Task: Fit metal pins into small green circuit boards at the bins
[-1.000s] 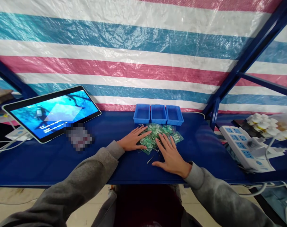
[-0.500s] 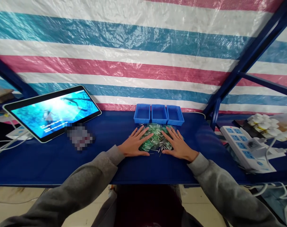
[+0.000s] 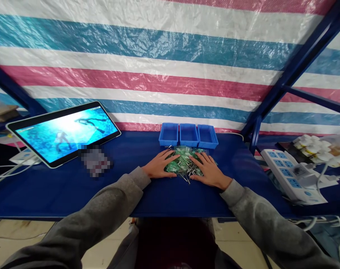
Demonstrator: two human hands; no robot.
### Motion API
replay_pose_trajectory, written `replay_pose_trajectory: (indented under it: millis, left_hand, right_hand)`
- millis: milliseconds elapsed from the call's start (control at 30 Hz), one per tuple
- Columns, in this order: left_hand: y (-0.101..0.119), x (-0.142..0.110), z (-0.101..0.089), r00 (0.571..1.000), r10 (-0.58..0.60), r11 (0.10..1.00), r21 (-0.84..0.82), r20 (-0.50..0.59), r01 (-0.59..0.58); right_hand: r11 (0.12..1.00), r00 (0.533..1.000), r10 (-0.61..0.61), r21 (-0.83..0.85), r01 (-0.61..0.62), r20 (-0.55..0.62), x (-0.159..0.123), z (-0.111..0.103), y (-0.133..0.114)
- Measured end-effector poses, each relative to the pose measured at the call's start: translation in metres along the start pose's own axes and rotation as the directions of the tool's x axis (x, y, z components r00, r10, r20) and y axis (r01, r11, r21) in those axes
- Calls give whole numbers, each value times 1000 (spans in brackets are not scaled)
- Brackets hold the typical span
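Observation:
A heap of small green circuit boards and thin metal pins (image 3: 185,164) lies on the blue table (image 3: 130,186), just in front of three small blue bins (image 3: 188,135). My left hand (image 3: 159,165) rests flat against the heap's left side, fingers stretched out. On the right side my right hand (image 3: 208,170) lies flat too, fingers spread over the boards. Both hands cup the heap between them. Neither hand grips anything.
A tablet (image 3: 64,130) playing an underwater video leans at the left, with a blurred small object (image 3: 95,161) beside it. A white power strip (image 3: 291,175) with cables and white plugs (image 3: 312,147) lies at the right. A striped tarp and blue frame posts close the back.
Both hands have drawn inward and forward, pushing the boards and loose pins into a tighter heap. My right hand moved from the near side to the heap's right side.

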State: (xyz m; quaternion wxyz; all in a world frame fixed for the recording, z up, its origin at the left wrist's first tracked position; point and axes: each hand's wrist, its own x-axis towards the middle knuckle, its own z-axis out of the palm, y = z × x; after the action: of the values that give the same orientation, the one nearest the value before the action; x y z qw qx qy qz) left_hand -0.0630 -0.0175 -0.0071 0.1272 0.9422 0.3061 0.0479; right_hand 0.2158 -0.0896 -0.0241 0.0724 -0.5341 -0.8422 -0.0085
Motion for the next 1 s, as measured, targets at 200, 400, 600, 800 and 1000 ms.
replay_pose_trajectory:
  millis: [200,400,600,800,1000]
  left_hand:
    - [1,-1,5,997,19,1000,-12,-81,-20]
    - [-5,4,5,988,55,998,-36,-143,-61]
    - [-5,3,5,986,65,998,13,-153,-63]
    - [4,-1,0,970,30,993,115,-240,-2]
    - [-19,-2,-11,810,-323,928,3,-489,372]
  right_hand:
    - [1000,998,5,-15,-6,-67,1,0,-5]
    - [1000,994,-9,10,10,-107,2,2,-2]
    - [999,989,-28,32,32,-146,3,5,2]
    - [999,979,-25,37,33,-203,3,7,3]
    - [999,978,8,44,1,-206,2,7,2]
